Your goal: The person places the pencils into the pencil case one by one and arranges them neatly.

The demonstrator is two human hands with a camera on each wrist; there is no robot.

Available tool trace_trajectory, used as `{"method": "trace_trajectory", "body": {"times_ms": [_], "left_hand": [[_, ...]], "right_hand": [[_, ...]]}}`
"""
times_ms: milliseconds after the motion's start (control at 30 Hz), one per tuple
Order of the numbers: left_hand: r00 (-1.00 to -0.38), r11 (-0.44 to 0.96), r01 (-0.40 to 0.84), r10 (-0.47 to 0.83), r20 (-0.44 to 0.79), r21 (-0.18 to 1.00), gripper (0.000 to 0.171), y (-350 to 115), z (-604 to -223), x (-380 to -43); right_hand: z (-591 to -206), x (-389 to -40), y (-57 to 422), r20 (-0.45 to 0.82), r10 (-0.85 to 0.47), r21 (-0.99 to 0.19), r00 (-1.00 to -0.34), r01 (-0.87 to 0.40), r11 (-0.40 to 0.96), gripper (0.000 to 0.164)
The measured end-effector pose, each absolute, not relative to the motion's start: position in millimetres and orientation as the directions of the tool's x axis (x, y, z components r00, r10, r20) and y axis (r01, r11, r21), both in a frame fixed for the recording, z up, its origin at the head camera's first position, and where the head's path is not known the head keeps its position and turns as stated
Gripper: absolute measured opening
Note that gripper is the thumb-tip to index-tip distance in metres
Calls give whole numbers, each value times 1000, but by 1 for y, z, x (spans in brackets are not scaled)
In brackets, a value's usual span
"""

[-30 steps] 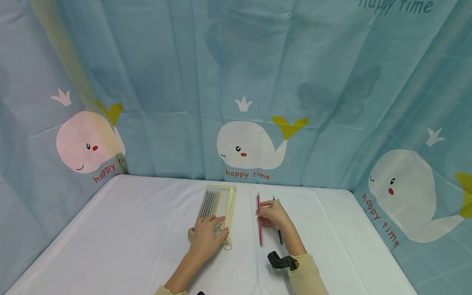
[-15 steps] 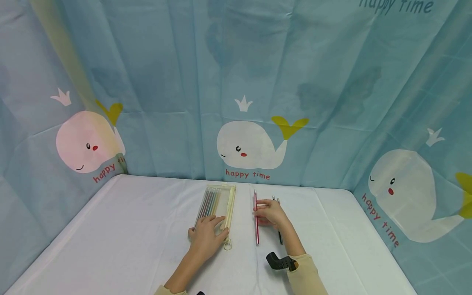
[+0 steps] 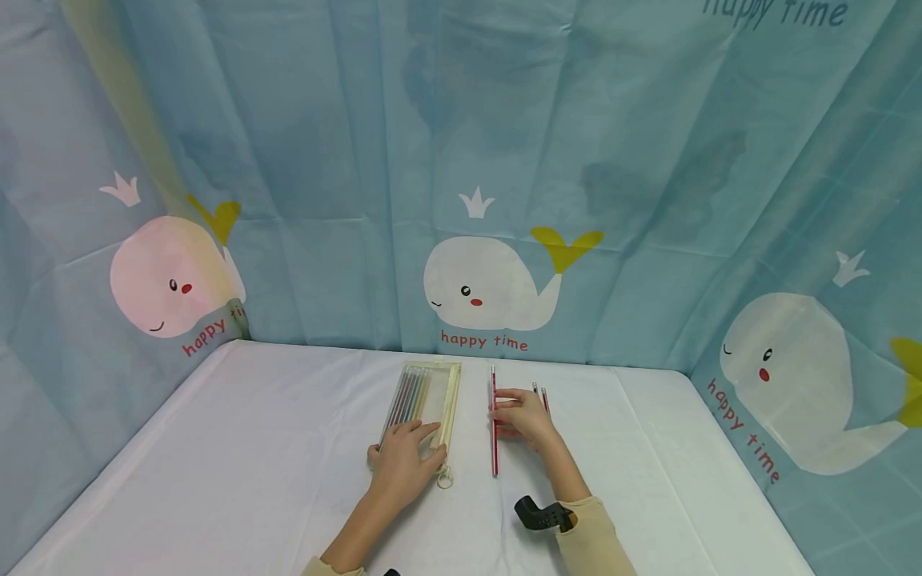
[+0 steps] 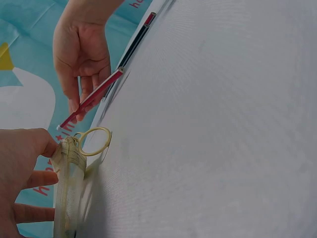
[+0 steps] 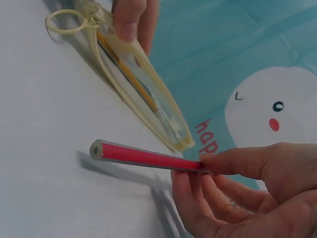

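My left hand (image 3: 406, 470) holds the near end of a translucent pencil case (image 3: 451, 404) with a cream zipper edge, lying on the table. Inside it several pencils (image 3: 407, 400) lie side by side. In the right wrist view the case's zipped side gapes, showing a yellow pencil (image 5: 131, 79) within. My right hand (image 3: 528, 418) pinches a red pencil (image 3: 495, 452) between thumb and fingers, just right of the case. Its unsharpened, flat end (image 5: 97, 149) points towards the near side. The pencil is apart from the case, and its shadow falls on the cloth.
Beyond my right hand lie more pencils (image 4: 134, 45), dark and red, partly hidden by that hand in the head view. A ring pull (image 3: 445, 478) hangs from the zipper's near end. White cloth (image 3: 252, 464) covers the table, and a blue whale-print curtain (image 3: 324, 240) stands behind.
The right hand has carried the red pencil a little leftward, towards the pencil case. More of the pencils lying at the right shows now. My left hand stays where it was.
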State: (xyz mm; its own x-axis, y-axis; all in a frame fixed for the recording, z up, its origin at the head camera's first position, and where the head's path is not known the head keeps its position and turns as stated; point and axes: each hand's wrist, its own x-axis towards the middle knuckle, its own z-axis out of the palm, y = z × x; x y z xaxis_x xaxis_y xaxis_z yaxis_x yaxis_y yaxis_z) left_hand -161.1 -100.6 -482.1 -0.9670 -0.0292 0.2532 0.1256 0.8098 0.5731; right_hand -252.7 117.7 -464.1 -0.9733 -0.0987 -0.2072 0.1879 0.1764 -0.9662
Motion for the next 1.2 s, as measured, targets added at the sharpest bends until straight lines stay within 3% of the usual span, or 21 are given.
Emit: {"method": "trace_trajectory", "body": {"times_ms": [1200], "left_hand": [[-971,819,96,-47,233,566,37,-98,-479,-161]], "right_hand": [[-477,-248,90,-117,-147,-986,-982,97,136,40]]}}
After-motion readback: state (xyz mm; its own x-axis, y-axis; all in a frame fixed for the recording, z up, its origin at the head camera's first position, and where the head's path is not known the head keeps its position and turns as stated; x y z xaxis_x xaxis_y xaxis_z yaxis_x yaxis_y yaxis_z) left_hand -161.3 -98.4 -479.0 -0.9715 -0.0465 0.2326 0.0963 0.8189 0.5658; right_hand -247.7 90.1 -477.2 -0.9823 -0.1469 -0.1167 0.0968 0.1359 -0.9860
